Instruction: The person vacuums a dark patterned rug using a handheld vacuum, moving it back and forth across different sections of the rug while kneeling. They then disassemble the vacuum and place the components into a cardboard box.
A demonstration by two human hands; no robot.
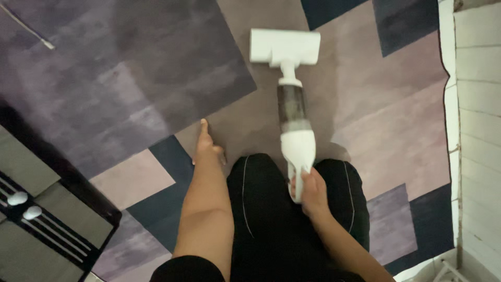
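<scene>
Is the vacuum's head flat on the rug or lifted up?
Flat. The vacuum head lies level against the rug, with no gap showing, while the right hand grips the handle.

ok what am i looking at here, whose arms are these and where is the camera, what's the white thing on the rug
There is one picture, taken by a camera worn on a person's head and looking straight down, so the two arms coming up from the bottom edge are that person's own. No machine is doing the handling, only bare hands.

The right hand is wrapped around the handle of a white handheld vacuum cleaner. Its wide floor head rests flat on the rug, which has a pattern of purple, grey and dark blue blocks.

The left hand holds nothing; it is stretched out with its fingers resting on the rug beside the vacuum.

The dark shape between the arms is the person's legs in black trousers. A pale tiled floor shows along the right edge, and dark furniture sits in the lower left corner.
</scene>
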